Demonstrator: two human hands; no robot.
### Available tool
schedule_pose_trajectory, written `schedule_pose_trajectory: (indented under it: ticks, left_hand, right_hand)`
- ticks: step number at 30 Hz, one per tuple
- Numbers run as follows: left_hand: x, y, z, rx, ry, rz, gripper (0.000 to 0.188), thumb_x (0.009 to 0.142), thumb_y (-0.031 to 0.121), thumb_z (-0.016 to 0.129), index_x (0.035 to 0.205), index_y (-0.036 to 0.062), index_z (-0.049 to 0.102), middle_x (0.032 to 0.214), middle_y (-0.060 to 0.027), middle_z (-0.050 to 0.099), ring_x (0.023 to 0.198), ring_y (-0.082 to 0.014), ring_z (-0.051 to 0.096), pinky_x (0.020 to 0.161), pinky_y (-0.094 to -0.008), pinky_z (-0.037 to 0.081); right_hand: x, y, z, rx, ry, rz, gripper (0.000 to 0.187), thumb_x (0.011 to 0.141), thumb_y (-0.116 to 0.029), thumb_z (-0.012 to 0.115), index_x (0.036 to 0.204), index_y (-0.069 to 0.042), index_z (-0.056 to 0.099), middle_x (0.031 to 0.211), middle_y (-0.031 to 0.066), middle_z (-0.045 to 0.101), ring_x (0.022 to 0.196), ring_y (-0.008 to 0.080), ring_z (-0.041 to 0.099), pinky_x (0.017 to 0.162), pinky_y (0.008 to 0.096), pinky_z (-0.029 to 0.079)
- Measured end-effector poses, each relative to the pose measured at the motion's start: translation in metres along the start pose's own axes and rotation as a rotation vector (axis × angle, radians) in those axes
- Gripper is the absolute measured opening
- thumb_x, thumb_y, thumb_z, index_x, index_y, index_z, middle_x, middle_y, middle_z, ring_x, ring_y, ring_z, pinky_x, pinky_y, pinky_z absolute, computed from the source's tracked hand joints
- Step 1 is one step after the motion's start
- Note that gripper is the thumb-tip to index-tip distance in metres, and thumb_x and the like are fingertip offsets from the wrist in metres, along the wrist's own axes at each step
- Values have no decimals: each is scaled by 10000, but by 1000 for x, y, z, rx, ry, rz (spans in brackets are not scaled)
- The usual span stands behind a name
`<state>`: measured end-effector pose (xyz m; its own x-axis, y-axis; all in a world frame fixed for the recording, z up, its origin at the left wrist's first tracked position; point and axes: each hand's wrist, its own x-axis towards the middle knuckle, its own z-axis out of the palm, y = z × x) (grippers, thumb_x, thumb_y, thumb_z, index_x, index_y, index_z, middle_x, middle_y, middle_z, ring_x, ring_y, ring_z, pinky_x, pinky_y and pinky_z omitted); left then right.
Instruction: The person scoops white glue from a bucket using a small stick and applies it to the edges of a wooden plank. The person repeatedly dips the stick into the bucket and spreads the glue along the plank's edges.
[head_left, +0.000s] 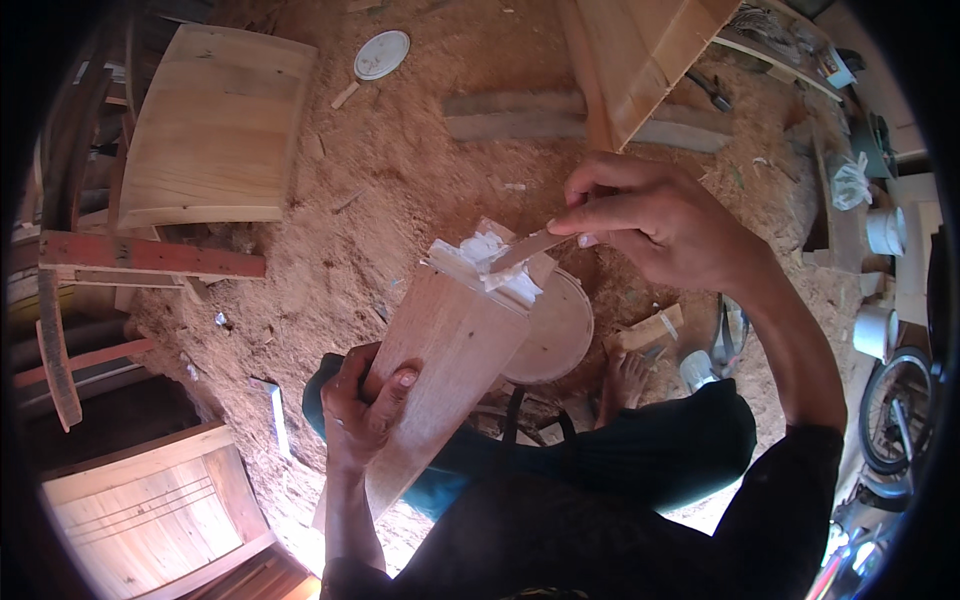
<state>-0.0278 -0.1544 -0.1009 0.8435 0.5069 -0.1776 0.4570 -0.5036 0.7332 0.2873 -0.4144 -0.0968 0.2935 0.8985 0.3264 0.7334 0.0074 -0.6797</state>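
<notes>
My left hand (358,410) is wrapped around the left edge of a long wooden board (452,345), its thumb on the top face. The board slants across my lap with its far end raised. White paste (484,247) lies thick and uneven along that far end. Between the thumb and fingers of my right hand (660,218) is a thin flat wooden stick (528,249), whose tip touches the paste. Below the board's far end, a round pale disc-like surface (560,335) is partly covered; what it belongs to is hidden.
Sawdust covers the ground. A wooden panel (225,125) stands at the far left near a red-edged wooden piece (150,255). A white round lid (382,55) lies far ahead. At the right are white buckets (876,332) and a bicycle wheel (895,410). A large board (650,60) juts in from the top.
</notes>
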Motion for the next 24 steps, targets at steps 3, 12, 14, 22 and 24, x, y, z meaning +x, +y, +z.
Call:
schedule_pose_trajectory:
  ticks: [3, 12, 14, 22, 24]
  left_hand:
    - [1, -6, 0, -12, 38, 66, 517, 1012, 457, 840, 1177, -18, 721, 816, -67, 754, 701, -123, 649, 636, -314, 527]
    - [10, -3, -1, 33, 34, 113, 457, 1024, 398, 845, 1182, -14, 730, 785, -58, 764, 633, -93, 630, 580, -292, 504]
    - [12, -3, 1, -5, 7, 115, 450, 1026, 393, 843, 1179, -15, 732, 762, -46, 744, 612, -75, 600, 559, -280, 481]
    - [17, -5, 2, -96, -79, -28, 408, 1034, 330, 845, 1202, -25, 737, 708, 11, 657, 599, -39, 539, 530, -257, 424]
    - [18, -2, 2, -160, -84, -124, 501, 1034, 462, 816, 1168, -16, 745, 743, 24, 631, 622, -37, 524, 551, -258, 416]
  right_hand:
    - [7, 4, 4, -88, 66, -48, 389, 885, 119, 757, 1215, -74, 830, 1087, 93, 760, 947, 250, 783, 768, 371, 631]
    - [0, 7, -5, -90, -6, -22, 389, 893, 106, 734, 1222, -85, 820, 1103, 90, 783, 938, 274, 786, 766, 401, 650]
    - [5, 9, 0, -91, 12, -17, 395, 892, 109, 729, 1222, -89, 817, 1114, 83, 782, 944, 279, 783, 778, 401, 656]
    - [11, 1, 1, -300, -227, -9, 483, 820, 128, 722, 1243, -90, 805, 1211, 33, 767, 1061, 255, 765, 831, 391, 664]
    - [1, 3, 0, -277, -219, -27, 493, 801, 132, 724, 1237, -85, 802, 1198, 33, 766, 1062, 263, 767, 834, 399, 665]
